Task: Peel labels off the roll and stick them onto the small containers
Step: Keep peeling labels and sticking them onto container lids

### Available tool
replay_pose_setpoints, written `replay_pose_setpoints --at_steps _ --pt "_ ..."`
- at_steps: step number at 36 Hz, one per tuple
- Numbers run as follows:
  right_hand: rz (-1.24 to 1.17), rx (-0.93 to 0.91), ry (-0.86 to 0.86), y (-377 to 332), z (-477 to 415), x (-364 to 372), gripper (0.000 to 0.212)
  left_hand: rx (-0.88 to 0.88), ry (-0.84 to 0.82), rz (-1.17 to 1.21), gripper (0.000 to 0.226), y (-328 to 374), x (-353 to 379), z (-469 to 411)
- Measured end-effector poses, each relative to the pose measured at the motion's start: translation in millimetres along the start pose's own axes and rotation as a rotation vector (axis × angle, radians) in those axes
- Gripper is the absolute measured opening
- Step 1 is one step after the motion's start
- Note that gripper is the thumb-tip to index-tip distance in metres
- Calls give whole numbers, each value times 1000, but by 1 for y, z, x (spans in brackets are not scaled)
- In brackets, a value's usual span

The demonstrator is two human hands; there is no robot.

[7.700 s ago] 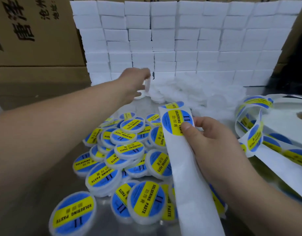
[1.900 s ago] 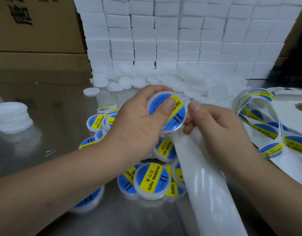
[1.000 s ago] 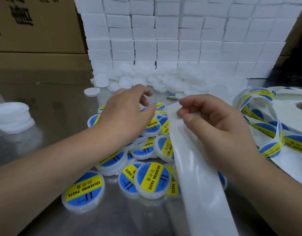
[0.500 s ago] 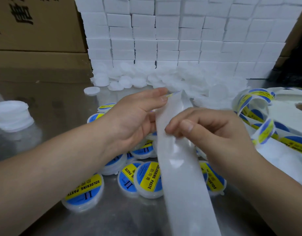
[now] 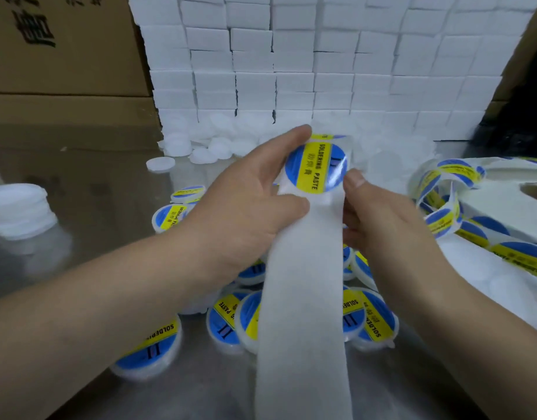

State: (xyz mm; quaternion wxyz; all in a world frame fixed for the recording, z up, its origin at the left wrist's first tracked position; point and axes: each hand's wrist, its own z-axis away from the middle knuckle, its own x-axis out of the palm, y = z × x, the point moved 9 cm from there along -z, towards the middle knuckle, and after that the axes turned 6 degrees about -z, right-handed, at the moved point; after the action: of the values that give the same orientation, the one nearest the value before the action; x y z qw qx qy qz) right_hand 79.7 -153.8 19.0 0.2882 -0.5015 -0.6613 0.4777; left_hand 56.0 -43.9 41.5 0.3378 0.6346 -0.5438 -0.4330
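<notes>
Head cam has both hands close together up on the backing strip [image 5: 303, 298]. The left hand [image 5: 249, 204] pinches its left edge, and the right hand [image 5: 379, 219] grips the right edge with its thumb at the rim of the top label [image 5: 315, 166]. Can't tell if that rim has lifted yet. Looks like the peel step to me. Next move needs a clean lift without creasing, then a blank container [image 5: 161, 163] from the white heap behind. Labelled containers [image 5: 149, 347] crowd the table [image 5: 94, 192] underneath.

White foam blocks [image 5: 322, 65] stacked behind; cardboard boxes [image 5: 64, 47] left
</notes>
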Motion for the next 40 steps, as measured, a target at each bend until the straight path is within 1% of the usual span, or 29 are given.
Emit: replay_pose_setpoints --at_steps 1,3,4,6,9,11,13,15,17,20,24,26,28,30,32,36,37,38,39,40 --pt "-34 -16 -40 -3 2 4 47 14 -22 -51 62 0 2 1" --pt "-136 -54 -118 -11 5 13 19 30 -47 -133 61 0 6 4" --pt "-151 -70 -122 -14 5 14 17 45 -41 -194 59 1 7 4" --pt "-77 -79 -84 -13 4 10 27 69 -6 -312 60 0 3 2" --pt "63 -43 33 -7 1 0 38 41 41 -400 65 -4 -7 -4" --pt "91 -20 64 -3 0 -5 42 12 113 -446 58 -6 -23 -14" --pt "115 -20 70 -3 0 -4 44 -14 225 -495 51 -8 -48 -29" --pt "115 -7 67 0 0 -4 44 -84 317 -555 43 -17 -75 -46" --pt "80 19 61 2 0 -3 42 -183 347 -690 40 -33 -101 -63" --pt "56 48 68 4 -1 -5 46 -315 281 -960 40 -63 -130 -86" --pt "55 47 86 3 -1 -7 51 -538 112 -1411 47 -111 -170 -104" --pt "70 32 86 2 -1 -8 52 -637 103 -1577 48 -126 -194 -102" --pt "99 14 77 2 -1 -7 46 -719 101 -1600 50 -141 -216 -96" --pt "98 21 57 3 -1 -4 38 -757 48 -1530 47 -158 -230 -88" --pt "80 42 41 5 -1 -2 36 -724 38 -1502 35 -164 -234 -84" --pt "80 43 50 3 0 -3 43 -615 146 -1488 23 -156 -238 -88" --pt "77 42 52 2 0 -3 44 -597 189 -1491 23 -153 -240 -89" --pt "77 42 53 2 0 -3 44 -582 234 -1488 29 -149 -241 -89" --pt "76 46 53 3 0 -4 44 -569 259 -1475 38 -148 -241 -90" --pt "72 51 51 3 0 -4 44 -563 251 -1454 47 -149 -240 -92"
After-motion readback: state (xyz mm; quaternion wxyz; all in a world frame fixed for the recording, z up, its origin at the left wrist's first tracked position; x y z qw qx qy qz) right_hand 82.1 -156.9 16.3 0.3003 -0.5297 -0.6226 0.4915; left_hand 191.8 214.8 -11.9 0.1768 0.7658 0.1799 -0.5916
